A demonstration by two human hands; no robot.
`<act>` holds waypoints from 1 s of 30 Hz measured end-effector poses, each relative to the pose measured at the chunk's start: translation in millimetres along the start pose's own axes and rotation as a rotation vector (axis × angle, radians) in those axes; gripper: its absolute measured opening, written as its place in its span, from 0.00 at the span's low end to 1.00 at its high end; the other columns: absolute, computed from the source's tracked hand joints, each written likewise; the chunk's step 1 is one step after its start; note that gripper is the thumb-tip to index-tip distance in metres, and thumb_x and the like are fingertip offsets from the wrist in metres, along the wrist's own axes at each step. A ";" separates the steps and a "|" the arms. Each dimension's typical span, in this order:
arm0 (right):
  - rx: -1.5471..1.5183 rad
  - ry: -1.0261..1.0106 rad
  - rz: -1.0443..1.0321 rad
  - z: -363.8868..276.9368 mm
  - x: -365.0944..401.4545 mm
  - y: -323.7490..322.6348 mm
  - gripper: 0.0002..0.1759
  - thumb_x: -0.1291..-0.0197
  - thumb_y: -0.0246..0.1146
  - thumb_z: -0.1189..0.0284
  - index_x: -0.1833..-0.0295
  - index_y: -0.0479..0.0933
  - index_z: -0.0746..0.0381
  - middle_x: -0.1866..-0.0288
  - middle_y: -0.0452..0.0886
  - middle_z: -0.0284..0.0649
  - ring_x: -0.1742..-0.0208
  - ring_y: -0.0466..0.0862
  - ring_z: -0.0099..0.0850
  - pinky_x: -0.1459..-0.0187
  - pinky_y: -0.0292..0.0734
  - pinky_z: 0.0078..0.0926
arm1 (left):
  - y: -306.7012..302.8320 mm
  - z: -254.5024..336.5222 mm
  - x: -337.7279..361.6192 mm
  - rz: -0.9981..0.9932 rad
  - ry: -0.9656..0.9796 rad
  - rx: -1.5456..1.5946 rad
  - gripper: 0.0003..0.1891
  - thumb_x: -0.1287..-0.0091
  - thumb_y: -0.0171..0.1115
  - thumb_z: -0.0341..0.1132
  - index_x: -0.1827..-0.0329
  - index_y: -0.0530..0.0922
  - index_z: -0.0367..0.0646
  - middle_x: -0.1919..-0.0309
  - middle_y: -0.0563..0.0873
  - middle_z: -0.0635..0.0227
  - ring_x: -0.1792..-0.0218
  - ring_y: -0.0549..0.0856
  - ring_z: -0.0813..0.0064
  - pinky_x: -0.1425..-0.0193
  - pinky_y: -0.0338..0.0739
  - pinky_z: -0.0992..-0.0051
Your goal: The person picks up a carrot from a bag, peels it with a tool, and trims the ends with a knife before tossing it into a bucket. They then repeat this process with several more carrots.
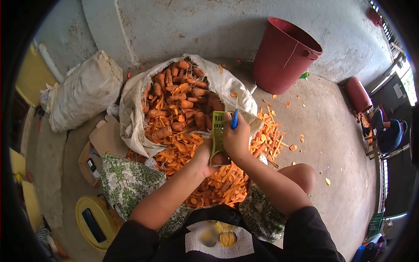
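Note:
My left hand (203,156) is closed around the lower side of a green slotted plastic grater (218,131). A brownish carrot end (219,159) shows at the grater's lower end. My right hand (236,139) is closed against the grater's right side, with a blue-handled knife (235,119) in its grip; the thin blade points away from me. Beneath both hands lies a heap of orange carrot strips (222,190). Just beyond, an open white sack (131,115) holds whole carrots (185,104) and cut pieces. My palms and inner fingers are partly hidden.
A tall red bin (279,59) stands by the wall. At left are a full white sack (89,91), an open cardboard box (87,168) and a yellow lid (85,218) with a phone (93,225) on it. Another person (389,135) sits at far right.

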State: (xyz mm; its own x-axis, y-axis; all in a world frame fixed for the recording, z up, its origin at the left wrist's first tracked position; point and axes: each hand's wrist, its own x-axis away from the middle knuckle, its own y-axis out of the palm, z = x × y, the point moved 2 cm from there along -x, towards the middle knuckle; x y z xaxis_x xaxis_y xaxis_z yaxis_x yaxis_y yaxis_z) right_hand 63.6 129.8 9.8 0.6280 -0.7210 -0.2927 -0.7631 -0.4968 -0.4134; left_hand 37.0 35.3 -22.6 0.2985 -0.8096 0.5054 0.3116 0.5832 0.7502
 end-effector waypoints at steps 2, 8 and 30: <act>-0.044 0.079 0.017 0.4 -1.9 -0.7 0.13 0.39 0.53 0.66 0.66 0.71 0.67 0.79 0.72 0.53 0.77 0.71 0.52 0.73 0.67 0.37 | -8.3 -3.2 -8.7 -0.044 -0.002 -0.021 0.14 0.32 0.41 0.42 0.57 0.72 0.43 0.65 0.80 0.66 0.68 0.81 0.76 0.66 0.79 0.75; 0.065 0.312 0.113 43.8 -48.4 -20.2 0.15 0.39 0.52 0.65 0.69 0.72 0.67 0.81 0.74 0.49 0.79 0.74 0.43 0.74 0.67 0.35 | -1.1 -14.3 -0.8 -0.130 -0.108 -0.253 0.18 0.31 0.40 0.47 0.55 0.70 0.42 0.69 0.78 0.67 0.70 0.79 0.76 0.70 0.76 0.76; 0.042 0.177 0.069 23.0 -18.8 -7.2 0.16 0.38 0.52 0.64 0.68 0.71 0.68 0.83 0.73 0.45 0.81 0.73 0.36 0.75 0.67 0.34 | -6.4 -11.1 -12.3 -0.034 0.008 -0.134 0.15 0.32 0.41 0.43 0.57 0.70 0.41 0.70 0.78 0.67 0.72 0.79 0.72 0.71 0.77 0.72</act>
State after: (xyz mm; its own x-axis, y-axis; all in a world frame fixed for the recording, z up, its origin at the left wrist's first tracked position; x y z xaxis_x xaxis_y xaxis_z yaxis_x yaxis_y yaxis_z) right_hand 60.7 158.0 -1.5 0.5352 -0.8280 -0.1672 -0.7940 -0.4256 -0.4340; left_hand 41.3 42.3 -38.3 0.2929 -0.8287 0.4770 0.4390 0.5597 0.7029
